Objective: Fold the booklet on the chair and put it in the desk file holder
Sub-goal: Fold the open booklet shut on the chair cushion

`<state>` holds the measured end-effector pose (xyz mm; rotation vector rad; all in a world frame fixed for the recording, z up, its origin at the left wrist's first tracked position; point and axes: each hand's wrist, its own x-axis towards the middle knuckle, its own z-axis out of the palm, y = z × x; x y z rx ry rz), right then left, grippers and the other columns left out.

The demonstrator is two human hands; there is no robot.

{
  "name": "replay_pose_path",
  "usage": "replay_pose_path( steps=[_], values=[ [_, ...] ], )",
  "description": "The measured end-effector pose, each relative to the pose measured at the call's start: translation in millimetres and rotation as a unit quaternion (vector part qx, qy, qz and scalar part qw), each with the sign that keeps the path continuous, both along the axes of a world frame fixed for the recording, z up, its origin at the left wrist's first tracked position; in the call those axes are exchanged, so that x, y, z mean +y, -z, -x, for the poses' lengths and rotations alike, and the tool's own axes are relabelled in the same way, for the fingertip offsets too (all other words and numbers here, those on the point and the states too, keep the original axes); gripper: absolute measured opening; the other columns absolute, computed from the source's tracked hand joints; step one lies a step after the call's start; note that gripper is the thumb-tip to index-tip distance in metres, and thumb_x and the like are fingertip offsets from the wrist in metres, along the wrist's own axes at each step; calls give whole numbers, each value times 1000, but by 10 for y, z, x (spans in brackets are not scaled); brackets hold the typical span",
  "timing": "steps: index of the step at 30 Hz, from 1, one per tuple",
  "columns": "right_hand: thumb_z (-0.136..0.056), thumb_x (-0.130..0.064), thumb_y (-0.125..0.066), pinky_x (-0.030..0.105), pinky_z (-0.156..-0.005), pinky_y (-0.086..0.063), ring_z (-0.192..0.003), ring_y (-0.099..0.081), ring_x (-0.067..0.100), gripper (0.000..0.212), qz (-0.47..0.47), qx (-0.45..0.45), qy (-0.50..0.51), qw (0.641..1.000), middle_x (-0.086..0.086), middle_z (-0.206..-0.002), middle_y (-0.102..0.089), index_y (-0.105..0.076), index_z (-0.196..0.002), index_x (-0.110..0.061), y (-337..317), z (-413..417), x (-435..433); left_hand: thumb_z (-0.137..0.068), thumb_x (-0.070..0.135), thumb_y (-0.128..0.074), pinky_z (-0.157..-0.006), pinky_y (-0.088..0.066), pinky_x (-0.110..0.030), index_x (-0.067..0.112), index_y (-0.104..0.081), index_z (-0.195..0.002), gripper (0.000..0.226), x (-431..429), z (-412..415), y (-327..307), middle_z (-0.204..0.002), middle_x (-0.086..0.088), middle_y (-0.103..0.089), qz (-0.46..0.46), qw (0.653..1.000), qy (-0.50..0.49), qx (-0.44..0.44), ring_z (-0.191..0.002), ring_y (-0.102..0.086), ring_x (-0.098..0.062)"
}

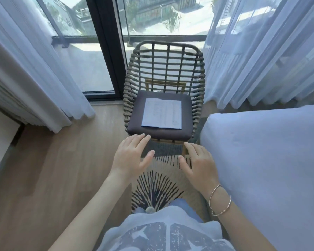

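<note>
Both hands hover low in the frame, the left hand (132, 156) and right hand (198, 164) spread wide, palms down, holding nothing. Just beyond them, at centre, the booklet (162, 113) lies flat on the dark cushion (134, 113) inside the woven chair (168, 69).

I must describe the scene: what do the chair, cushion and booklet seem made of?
Chair: woven rope or wicker, matte, thick wrapped strands. Cushion: dark fabric, matte, soft rounded edges. Booklet: thin paper, lying open flat, with faint print.
</note>
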<state>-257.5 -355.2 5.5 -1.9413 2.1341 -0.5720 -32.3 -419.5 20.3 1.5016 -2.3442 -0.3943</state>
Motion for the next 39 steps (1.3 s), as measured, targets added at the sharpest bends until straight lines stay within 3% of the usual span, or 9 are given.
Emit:
replay_pose_path(
  steps=[15, 22, 39],
  values=[
    [-93, -37, -54, 46, -99, -50, -118, -59, 31, 49, -61, -13, -4, 998, 12, -127, -67, -60, -132, -8, 273, 923, -2539, -92, 47, -40, -105, -41, -41, 12, -58, -133, 57, -2297, 831, 349, -134, -7, -62, -77, 996, -40, -34, -125, -54, -27],
    [-93, -32, -62, 45, -92, -52, -113, -63, 32, 44, -41, 21, -39, 998, 14, -122, -69, -63, -128, -5, 74, 1440, -3711, -93, 39, -49, -105, -41, -42, 10, -58, -132, 50, -3459, 1330, 187, -133, -9, -62, -46, 998, -48, -19, -125, -54, -28],
    [-91, -24, -66, 48, -88, -53, -108, -65, 36, 40, -32, 7, -22, 999, 17, -117, -70, -64, -123, 0, 404, 1382, -4607, -94, 36, -54, -107, -37, -40, 10, -54, -136, 48, -4376, 1216, 548, -141, -11, -56, -77, 996, -18, -32, -130, -50, -28]
  ],
)
